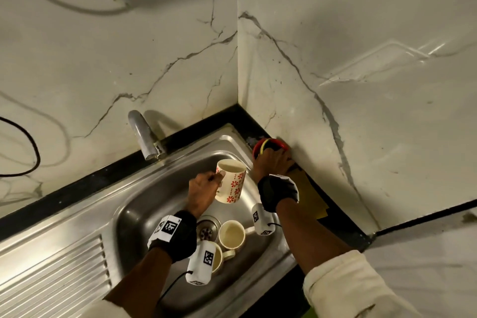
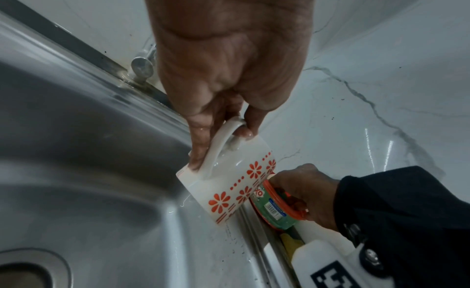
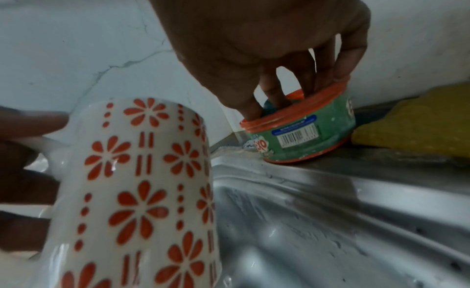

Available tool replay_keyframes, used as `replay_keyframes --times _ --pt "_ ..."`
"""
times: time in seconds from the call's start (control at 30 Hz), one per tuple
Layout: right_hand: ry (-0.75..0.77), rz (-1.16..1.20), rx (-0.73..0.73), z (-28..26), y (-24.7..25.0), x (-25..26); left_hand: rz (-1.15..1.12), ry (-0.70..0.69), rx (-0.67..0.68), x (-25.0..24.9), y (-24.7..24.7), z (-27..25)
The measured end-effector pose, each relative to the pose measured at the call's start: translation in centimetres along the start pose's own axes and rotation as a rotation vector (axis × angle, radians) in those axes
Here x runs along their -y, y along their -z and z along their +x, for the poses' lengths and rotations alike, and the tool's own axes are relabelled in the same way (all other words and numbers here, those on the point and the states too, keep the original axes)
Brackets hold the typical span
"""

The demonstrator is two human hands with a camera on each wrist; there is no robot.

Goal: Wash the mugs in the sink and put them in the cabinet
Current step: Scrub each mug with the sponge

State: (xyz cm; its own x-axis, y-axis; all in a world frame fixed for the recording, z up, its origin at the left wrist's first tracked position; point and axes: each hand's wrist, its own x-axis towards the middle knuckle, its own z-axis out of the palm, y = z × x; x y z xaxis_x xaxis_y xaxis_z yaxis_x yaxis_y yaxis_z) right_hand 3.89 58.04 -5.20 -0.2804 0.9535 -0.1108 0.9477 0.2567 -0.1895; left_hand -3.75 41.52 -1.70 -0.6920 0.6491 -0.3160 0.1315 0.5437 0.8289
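Soaping step — my left hand (image 1: 204, 190) is gripping the flowered mug (image 1: 231, 181) by its handle above the sink (image 1: 144, 204), long axis tilted, mouth pointing up toward the tap. My right hand (image 1: 273, 162) fingers (image 3: 254, 109) are dipping into the soap tub (image 3: 300, 127), narrowed — whether gripping anything, cannot tell. Next: bringing soap to the mug. Two mugs (image 1: 232, 235) waiting by the drain.

Fingertips (image 3: 277, 99) hidden inside soap tub (image 3: 300, 127)

flowered mug (image 1: 230, 181): held over sink (image 1: 144, 204) | two cream mugs (image 1: 231, 235): upright in basin
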Motion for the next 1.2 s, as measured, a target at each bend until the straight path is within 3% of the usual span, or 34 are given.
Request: replay_keyframes --times 0.17,0.33,0.47,0.53,0.67,0.8,0.9,1.03,1.07,1.2 --pt "0.076 -0.034 0.064 0.6 -0.1 0.1 -0.026 0.016 -0.019 1.0 0.3 0.8" --pt "0.112 0.045 0.027 0.9 1.6 -0.4 -0.082 0.031 -0.017 1.0 0.7 1.1" --pt "-0.011 0.129 -0.072 -0.2 3.4 -0.5 -0.126 0.054 -0.059 0.7 1.1 1.2" --pt "-0.082 0.360 -0.127 -0.8 3.8 -0.3 -0.146 0.079 -0.098 0.8 1.4 1.2" --pt "-0.078 0.907 -0.278 -2.4 4.5 0.8 -0.213 0.142 -0.154 1.9 1.9 1.0" --pt "-0.095 1.136 -0.047 -4.7 4.2 3.2 -0.305 0.184 -0.202 2.7 2.6 0.3" --pt "0.049 1.177 0.046 -7.5 2.7 4.9 -0.382 0.202 -0.250 3.1 3.8 -0.8" --pt "0.207 1.019 0.161 -11.1 1.0 6.1 -0.421 0.228 -0.311 4.4 6.2 -2.2" --pt "0.275 0.982 0.205 -12.2 0.4 6.7 -0.430 0.227 -0.328 4.7 7.1 -2.9" --pt "0.678 0.785 0.138 -15.3 -2.5 7.1 -0.439 0.240 -0.335 5.8 8.1 -3.3"
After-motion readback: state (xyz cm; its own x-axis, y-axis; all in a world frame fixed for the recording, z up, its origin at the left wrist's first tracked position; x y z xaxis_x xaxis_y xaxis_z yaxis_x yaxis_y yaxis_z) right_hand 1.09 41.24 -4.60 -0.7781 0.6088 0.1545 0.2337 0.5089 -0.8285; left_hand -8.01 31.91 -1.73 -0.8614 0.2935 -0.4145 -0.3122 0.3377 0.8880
